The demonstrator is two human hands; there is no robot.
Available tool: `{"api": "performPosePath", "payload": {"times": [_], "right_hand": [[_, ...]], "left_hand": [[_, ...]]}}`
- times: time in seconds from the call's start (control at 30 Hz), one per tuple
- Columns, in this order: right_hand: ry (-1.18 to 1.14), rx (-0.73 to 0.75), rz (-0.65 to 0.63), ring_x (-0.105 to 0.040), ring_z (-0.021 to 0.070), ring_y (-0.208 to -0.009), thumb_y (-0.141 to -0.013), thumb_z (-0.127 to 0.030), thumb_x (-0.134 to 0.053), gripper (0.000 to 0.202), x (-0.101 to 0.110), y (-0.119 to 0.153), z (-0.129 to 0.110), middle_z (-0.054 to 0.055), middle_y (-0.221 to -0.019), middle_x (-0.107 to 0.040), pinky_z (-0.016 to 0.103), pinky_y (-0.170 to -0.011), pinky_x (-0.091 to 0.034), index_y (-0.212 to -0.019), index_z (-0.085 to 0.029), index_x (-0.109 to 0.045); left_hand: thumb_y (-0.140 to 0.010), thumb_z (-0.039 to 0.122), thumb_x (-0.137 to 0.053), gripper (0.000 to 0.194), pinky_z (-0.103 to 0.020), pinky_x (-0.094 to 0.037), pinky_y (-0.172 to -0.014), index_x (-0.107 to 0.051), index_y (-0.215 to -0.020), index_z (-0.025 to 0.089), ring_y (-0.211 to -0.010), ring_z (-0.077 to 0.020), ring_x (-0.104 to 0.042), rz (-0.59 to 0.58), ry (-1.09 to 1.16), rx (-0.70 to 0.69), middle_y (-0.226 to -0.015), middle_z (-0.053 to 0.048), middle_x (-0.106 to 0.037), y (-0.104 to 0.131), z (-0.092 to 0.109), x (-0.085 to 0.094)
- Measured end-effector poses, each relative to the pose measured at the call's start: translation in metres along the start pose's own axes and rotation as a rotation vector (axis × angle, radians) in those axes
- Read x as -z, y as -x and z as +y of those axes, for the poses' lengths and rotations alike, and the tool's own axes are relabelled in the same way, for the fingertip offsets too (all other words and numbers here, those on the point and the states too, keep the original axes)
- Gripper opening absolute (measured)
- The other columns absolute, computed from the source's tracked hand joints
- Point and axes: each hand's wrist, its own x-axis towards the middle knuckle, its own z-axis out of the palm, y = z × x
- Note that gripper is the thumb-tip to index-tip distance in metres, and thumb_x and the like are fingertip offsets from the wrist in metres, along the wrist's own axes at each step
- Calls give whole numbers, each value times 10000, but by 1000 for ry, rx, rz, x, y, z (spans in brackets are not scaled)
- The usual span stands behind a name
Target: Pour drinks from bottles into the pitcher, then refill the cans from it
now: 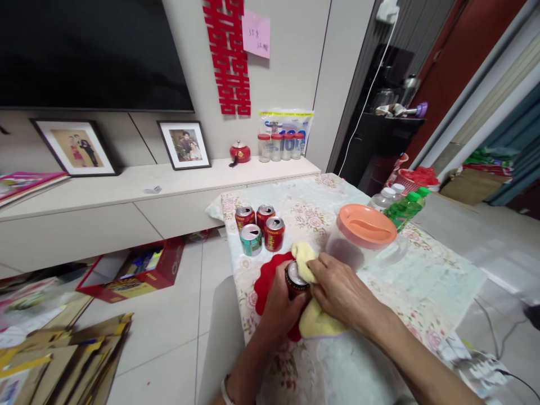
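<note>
The left hand (279, 306) hides much of the can (297, 274), and the view's edge crops the television (93, 56).

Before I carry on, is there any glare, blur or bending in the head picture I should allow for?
Head view: wide-angle bending tilts the side of the TV; head view: a pale sheen lies on the floor at right; head view: the cardboard at lower left looks somewhat soft, while the hand-held can and yellow cloth read fairly clearly.
</note>
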Motion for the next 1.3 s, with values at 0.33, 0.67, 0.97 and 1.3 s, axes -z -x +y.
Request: {"api": "performPosePath", "payload": {"times": [0.33, 0.67, 0.97, 1.3], "right_hand": [[-499, -85, 301, -658, 245, -803, -890, -213, -542, 166, -36, 32, -12, 71, -896, -689, 346, -701, -487, -994, -190, -669], [-538, -170, 540, -645, 223, -791, -980, -380, -590, 195, -36, 46, -9, 39, -855, -659, 326, -694, -524, -1022, -262, -740], [-430, -144, 464, -622, 217, -821, -960, -238, -531, 198, -49, 16, -3, 54, -864, -576, 338, -740, -509, -972, -208, -726], [-440, -140, 193, -599, 213, -852, -849, -132, -553, 282, -23, -26, 15, 38, -860, -569, 333, -802, -434, -992, -216, -781]], "left_hand": [[-745, 162, -694, 616, -501, -531, -1018, -475, -1317, 224, -1210, -315, -645, 26, -2, 8, -1294, -113, -653, 2, -3, 1], [-748, 232, -747, 628, -530, -521, -1033, -459, -1305, 220, -1214, -333, -642, 11, 6, 51, -1283, -123, -650, 2, -2, 1], [-768, 244, -732, 596, -517, -523, -1040, -459, -1298, 228, -1198, -316, -650, 11, 24, 21, -1290, -120, -639, 0, -5, 0], [-807, 314, -758, 590, -468, -538, -1037, -464, -1314, 253, -1245, -314, -633, -28, 47, 19, -1280, -109, -666, 0, -2, 3]]}}
